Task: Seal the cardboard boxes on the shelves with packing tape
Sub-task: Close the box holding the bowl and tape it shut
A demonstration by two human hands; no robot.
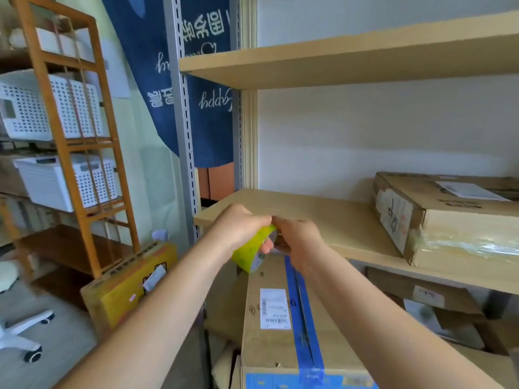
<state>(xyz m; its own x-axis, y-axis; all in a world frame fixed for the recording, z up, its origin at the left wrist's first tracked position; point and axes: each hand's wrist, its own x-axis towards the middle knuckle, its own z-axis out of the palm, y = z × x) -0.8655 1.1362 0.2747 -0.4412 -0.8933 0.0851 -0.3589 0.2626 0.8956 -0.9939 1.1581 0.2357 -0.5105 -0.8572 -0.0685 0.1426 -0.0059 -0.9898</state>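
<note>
Both hands meet in front of the near edge of the middle shelf (331, 217). The left hand (238, 228) has its fingers curled around a roll of packing tape (250, 254), yellow-green in colour, and holds it just above the far end of a tall cardboard box (275, 327). The right hand (297, 240) is closed at the top of the roll, fingertips touching those of the left hand; they appear to pinch the tape at the roll's edge, though the exact contact point is hidden by the fingers. The tall cardboard box stands below the hands, in front of the shelving unit, with a blue tape strip (303, 313) running along its top seam and a white shipping label (274, 308) to the left of that strip. A second cardboard box (449, 217) lies on the middle shelf, well to the right of the hands, with a white label on top and clear film across its near face. The upper shelf (351, 63) is above it. Further boxes sit below the middle shelf at the right. To the left, a yellow box (132, 287) leans on the floor beside a wooden rack (70, 136) carrying white perforated baskets (56, 110). A blue cloth banner (179, 80) hangs behind the grey metal upright (182, 122).
</note>
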